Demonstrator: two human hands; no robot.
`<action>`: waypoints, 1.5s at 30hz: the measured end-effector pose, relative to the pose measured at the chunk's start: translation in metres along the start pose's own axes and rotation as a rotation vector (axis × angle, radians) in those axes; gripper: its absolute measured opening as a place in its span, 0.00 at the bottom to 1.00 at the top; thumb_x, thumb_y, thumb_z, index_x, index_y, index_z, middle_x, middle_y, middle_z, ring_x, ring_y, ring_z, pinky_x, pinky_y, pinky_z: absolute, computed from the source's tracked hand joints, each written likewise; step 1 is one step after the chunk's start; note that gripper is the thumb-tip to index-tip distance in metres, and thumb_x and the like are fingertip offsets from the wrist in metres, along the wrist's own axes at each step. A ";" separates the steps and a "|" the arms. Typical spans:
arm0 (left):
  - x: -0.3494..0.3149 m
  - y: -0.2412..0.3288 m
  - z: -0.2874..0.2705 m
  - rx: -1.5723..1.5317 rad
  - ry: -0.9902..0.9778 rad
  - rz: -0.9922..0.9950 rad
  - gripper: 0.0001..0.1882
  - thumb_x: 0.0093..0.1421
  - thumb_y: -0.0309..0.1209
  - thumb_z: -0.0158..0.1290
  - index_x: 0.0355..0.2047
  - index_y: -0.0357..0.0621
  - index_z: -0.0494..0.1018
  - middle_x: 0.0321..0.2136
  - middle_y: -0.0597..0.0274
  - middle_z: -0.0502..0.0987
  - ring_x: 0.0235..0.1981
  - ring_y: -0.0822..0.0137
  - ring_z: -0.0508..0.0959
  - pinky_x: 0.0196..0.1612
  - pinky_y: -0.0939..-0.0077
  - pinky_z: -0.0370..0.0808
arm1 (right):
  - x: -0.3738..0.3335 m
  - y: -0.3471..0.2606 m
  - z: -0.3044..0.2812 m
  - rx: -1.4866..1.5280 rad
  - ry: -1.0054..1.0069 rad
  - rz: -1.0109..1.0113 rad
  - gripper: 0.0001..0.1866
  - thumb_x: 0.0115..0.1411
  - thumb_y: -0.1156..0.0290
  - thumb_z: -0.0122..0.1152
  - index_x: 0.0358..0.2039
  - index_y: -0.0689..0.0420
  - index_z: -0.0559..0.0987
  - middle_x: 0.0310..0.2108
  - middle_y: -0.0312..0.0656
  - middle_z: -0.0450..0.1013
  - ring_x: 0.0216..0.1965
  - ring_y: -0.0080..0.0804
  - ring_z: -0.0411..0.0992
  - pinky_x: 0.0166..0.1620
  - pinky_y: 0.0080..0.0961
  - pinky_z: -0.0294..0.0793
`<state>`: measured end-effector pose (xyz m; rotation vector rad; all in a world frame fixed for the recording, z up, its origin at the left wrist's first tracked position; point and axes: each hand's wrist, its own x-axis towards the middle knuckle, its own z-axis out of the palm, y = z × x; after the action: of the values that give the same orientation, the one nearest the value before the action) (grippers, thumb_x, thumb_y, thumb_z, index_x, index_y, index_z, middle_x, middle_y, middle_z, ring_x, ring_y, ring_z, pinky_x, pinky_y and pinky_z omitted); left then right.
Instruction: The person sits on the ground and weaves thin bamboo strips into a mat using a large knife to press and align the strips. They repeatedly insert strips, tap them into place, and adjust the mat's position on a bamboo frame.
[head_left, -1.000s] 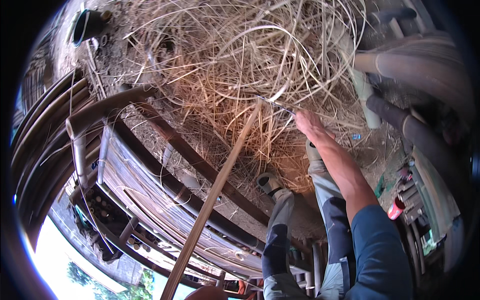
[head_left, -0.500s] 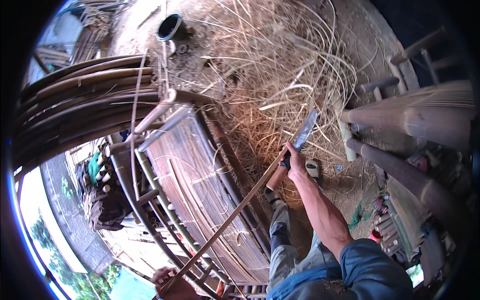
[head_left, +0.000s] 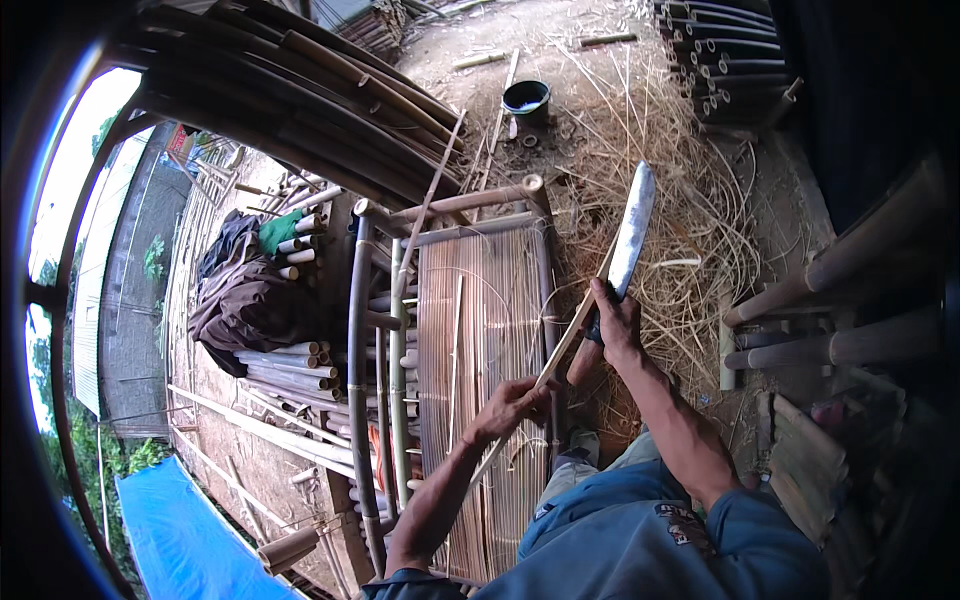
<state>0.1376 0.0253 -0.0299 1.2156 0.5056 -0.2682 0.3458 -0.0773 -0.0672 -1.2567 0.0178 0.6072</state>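
In my right hand is a large knife, fingers closed round its handle and the broad blade pointing away from me. A long, thin bamboo strip runs along the near part of the blade, beside my right thumb and fingers. My left hand grips that strip further down, above the right side of a slatted bamboo bench. Below the strip's lower end, more of its length slants over the slats toward me. Whether the blade has entered the strip, I cannot tell.
A pile of bamboo shavings covers the ground ahead. Beyond the bench stands a dark bucket. Stacked poles lie far left, dark cloth rests over cut bamboo, and thick poles jut in from the right.
My left hand has come up along the strip from the lower left, much closer to my right hand. The view has turned, and the knife now points more directly away.
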 end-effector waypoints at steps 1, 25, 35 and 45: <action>-0.016 0.001 0.000 -0.001 0.013 0.040 0.19 0.68 0.40 0.48 0.47 0.34 0.72 0.22 0.70 0.68 0.17 0.81 0.65 0.19 0.84 0.63 | -0.006 -0.002 0.008 -0.050 -0.043 -0.048 0.20 0.59 0.52 0.63 0.29 0.58 0.78 0.18 0.32 0.68 0.19 0.23 0.70 0.20 0.23 0.68; -0.148 -0.010 -0.006 -0.225 0.597 0.283 0.21 0.69 0.43 0.44 0.35 0.35 0.75 0.14 0.77 0.61 0.14 0.84 0.57 0.16 0.84 0.52 | -0.099 -0.008 0.131 -1.391 -0.639 -0.902 0.35 0.61 0.33 0.42 0.27 0.57 0.76 0.13 0.47 0.71 0.16 0.45 0.75 0.21 0.38 0.74; -0.180 -0.018 0.055 -0.125 0.693 0.174 0.20 0.69 0.41 0.45 0.35 0.36 0.77 0.16 0.77 0.62 0.18 0.84 0.59 0.20 0.85 0.55 | 0.007 -0.065 0.110 -1.233 -0.571 -1.001 0.34 0.65 0.35 0.34 0.20 0.52 0.69 0.10 0.32 0.62 0.09 0.17 0.58 0.10 0.24 0.57; -0.179 -0.005 0.062 -0.162 0.624 0.071 0.20 0.68 0.41 0.47 0.35 0.35 0.78 0.16 0.78 0.63 0.18 0.85 0.60 0.20 0.86 0.55 | 0.095 -0.097 0.056 -2.096 0.265 -1.905 0.24 0.71 0.60 0.37 0.62 0.62 0.60 0.16 0.34 0.60 0.13 0.12 0.56 0.10 0.08 0.56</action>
<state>-0.0043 -0.0473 0.0728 1.1449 0.9996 0.2231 0.4514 -0.0046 0.0049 -2.3058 -1.7594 -1.7546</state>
